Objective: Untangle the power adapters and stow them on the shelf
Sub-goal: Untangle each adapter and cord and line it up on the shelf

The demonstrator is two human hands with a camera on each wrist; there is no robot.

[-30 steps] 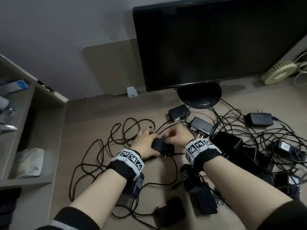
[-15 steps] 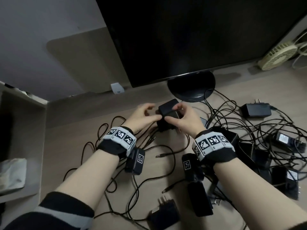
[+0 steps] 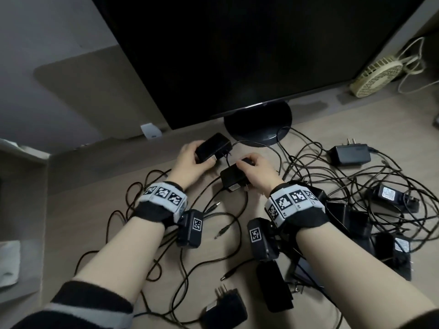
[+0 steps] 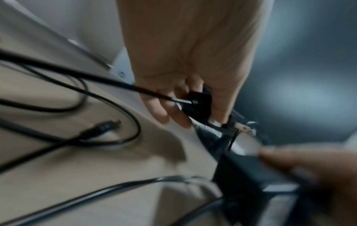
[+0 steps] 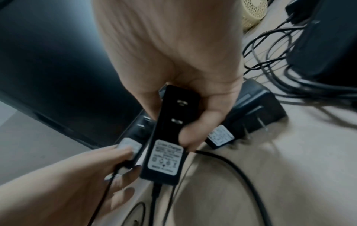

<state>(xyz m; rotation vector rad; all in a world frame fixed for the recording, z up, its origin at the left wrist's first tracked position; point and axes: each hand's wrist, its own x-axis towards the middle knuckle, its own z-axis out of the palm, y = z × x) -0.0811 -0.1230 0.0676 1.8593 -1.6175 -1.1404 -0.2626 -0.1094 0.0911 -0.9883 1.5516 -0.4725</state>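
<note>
- Left hand (image 3: 190, 160) has its fingers wrapped round one black adapter (image 3: 213, 147), lifted near the back edge of the desk (image 3: 78, 210), just in front of the monitor stand (image 3: 259, 124).
- Right hand (image 3: 257, 173) grips a second adapter (image 3: 231, 178); the right wrist view shows thumb and fingers clamped on its sides, white label (image 5: 165, 156) facing the camera, prongs folded flat.
- The two adapters sit close together, a thin cord (image 3: 228, 160) running between them. Whether it links them or only crosses, I can't tell.
- Step in hand, by my reading: separating this pair, drawing them apart so their leads come free.
- Next move calls for following each cord back and slipping it out of the loops, not yanking. A hard pull could cinch a knot or drag the pile.
- That pile (image 3: 356, 210) lies toward the right edge of the desk: several more black adapters in a heap of looped cables, none sorted yet.
- Another adapter (image 3: 224, 309) rests at the near edge, prongs up; loose barrel plugs lie mid-desk.
- The shelf (image 3: 23, 210) stands off the left edge, only partly in view; no adapter visible there.
- Room: grey wall, dark monitor (image 3: 237, 55), a small cream fan (image 3: 377, 78) at the back right corner.
</note>
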